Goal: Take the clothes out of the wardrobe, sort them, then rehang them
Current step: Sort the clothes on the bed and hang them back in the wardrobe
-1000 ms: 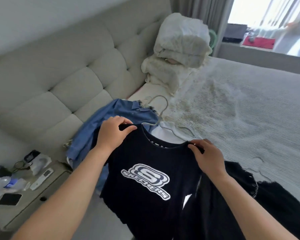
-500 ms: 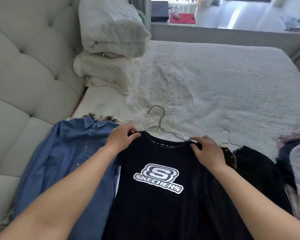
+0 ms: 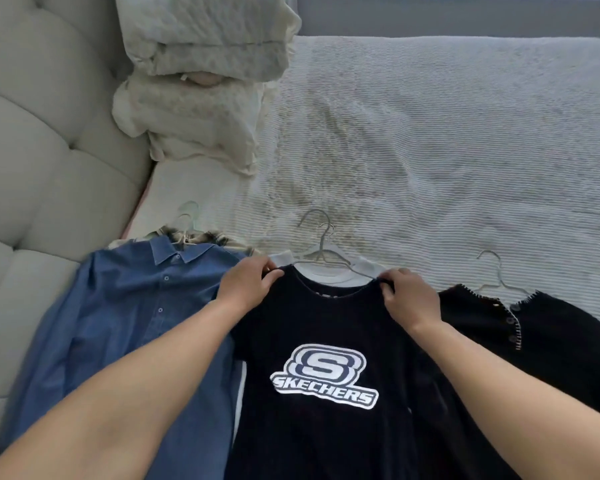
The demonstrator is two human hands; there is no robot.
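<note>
My left hand [image 3: 246, 283] and right hand [image 3: 409, 299] each pinch a shoulder of the dark shirt [image 3: 326, 368]; it lies flat on the bed [image 3: 430, 133], running back toward me; its hanger [image 3: 321, 251] pokes out just past my fingertips.

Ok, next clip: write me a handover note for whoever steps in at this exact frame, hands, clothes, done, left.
Left hand: pinching the left shoulder of the navy Skechers T-shirt.
Right hand: pinching its right shoulder.
The T-shirt lies flat on the bed, over a white garment on a wire hanger.
Blue denim shirt lies to its left, on its own hanger; a black buttoned knit to its right, also on a hanger.
Done: three piles laid out side by side on the bed.
Left: whether more sorting remains is not visible; rehang everything in the wardrobe, which is out of view.
</note>
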